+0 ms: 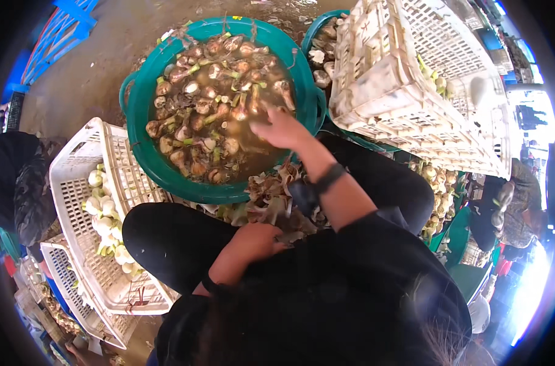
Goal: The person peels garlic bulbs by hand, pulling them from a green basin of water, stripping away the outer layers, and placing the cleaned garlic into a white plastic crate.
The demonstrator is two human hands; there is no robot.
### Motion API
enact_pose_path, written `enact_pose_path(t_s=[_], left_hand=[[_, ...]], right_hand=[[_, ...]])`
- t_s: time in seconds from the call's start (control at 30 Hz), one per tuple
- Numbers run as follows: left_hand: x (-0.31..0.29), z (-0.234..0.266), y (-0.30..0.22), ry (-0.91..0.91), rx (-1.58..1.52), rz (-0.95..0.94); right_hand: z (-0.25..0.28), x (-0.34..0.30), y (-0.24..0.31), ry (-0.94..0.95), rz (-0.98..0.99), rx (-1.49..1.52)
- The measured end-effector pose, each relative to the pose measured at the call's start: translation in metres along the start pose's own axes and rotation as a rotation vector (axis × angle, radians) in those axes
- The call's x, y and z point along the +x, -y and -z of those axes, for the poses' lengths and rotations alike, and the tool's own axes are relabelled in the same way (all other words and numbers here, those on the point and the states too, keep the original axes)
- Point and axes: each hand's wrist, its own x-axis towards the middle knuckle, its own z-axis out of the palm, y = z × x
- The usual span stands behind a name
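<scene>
Muddy ground; right hand [282, 128] reaches, fingers loosely curled, into green tub [144, 97] of bulbs [195, 88].

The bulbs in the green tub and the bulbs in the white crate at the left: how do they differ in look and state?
The bulbs in the green tub are brown and muddy and sit in murky water; the bulbs in the white crate are clean, white and out of water. The tub's bulbs fill the green tub, where the right hand reaches; the crate's form a small heap in the white crate. Both show green stalk ends.
</scene>
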Motion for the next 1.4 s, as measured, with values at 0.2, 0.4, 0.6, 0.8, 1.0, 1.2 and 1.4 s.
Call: enact_pose_path(t_s=[0.2,0.4,0.6,0.8,1.0,1.2,1.4], left_hand=[[0.009,0.01,0.022,-0.781,-0.663,-0.042],[0.019,0.045,0.048,-0.833,-1.82,0.244],[0.028,0.039,0.029,-1.166,-1.378,0.072],[0.007,0.048,0.026,-0.908,-1.607,0.158],[-0.015,0.056,0.047,-0.623,-1.331,-0.27],[-0.034,0.058,0.008,-0.703,-0.492,-0.252],[-0.028,0.039,0.026,-1.076,-0.108,-0.428]], right_hand=[[-0.09,0.02,-0.039,0.325,-0.156,-0.186],[-0.018,-0.087,0.066,0.101,0.494,0.236],[-0.004,-0.114,0.067,0.121,0.49,-0.036],[-0.028,-0.099,0.048,0.413,-0.302,1.014],[0.004,-0.113,0.072,0.56,-0.444,1.491],[0.015,-0.125,0.055,0.321,-0.26,0.941],[0.017,-0.115,0.065,0.42,-0.092,1.097]])
